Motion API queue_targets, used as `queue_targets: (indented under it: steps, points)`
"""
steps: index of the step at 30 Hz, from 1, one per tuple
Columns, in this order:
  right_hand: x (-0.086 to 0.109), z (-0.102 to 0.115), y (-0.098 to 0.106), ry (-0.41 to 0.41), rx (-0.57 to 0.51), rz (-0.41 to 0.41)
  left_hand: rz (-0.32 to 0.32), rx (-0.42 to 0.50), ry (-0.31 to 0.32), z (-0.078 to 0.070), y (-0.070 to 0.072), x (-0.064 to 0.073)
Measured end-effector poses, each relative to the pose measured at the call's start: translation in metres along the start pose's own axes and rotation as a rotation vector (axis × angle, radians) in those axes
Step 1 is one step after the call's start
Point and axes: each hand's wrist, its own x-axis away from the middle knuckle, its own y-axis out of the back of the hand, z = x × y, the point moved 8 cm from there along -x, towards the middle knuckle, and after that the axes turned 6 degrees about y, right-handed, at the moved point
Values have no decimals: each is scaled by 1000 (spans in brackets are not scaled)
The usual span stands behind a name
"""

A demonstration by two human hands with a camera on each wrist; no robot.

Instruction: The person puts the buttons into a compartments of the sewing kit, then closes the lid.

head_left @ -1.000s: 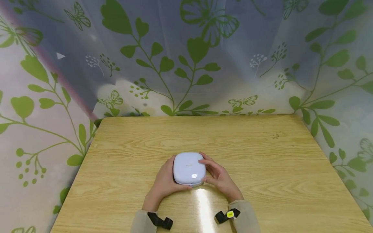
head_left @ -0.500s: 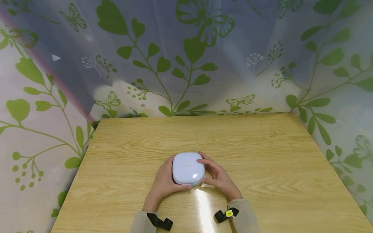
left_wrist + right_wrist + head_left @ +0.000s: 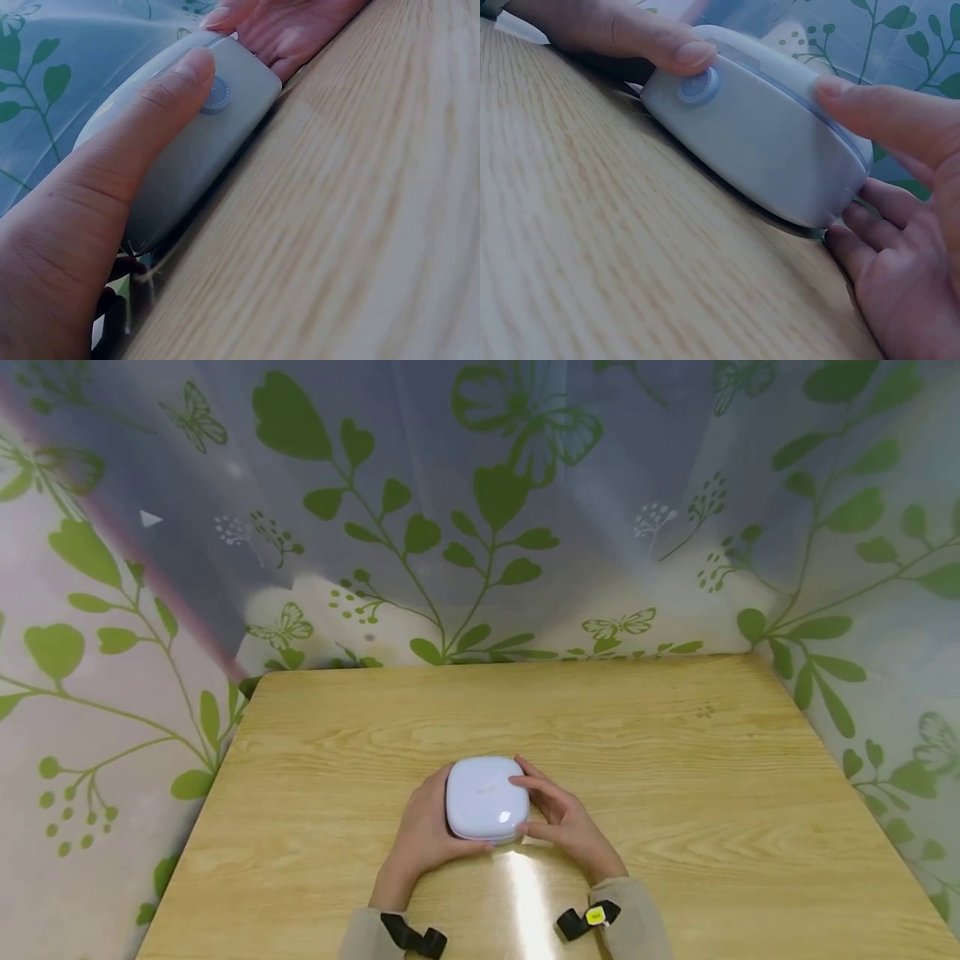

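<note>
A glossy pale blue-white case with rounded corners and a lid seam sits on the wooden table between both hands. My left hand grips its left side, the thumb lying along the front wall. In the left wrist view that thumb touches the edge of a round blue ridged knob. My right hand holds the right side. From the right wrist, its thumb is seen against the lid near the seam, with the other fingers curled low by the case's corner. The lid is down, and the inside is hidden.
The wooden table spreads around the case on all sides. Behind it and along both sides hangs a curtain printed with green leaves and butterflies. Black camera mounts sit on both wrists over beige sleeves.
The head view has shifted slightly. Both hands keep the same hold on the case, and its lid stays down.
</note>
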Motion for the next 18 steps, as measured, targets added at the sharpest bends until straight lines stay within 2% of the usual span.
queue_targets:
  steps: [10,14,18]
  points:
    - [0,2,2,32,16,-40,22,10,25,0,-1,-1]
    - [2,5,6,62,62,-92,25,7,22,-1,-4,0]
    - [4,5,11,51,104,-157,33,-7,9,-2,-6,1]
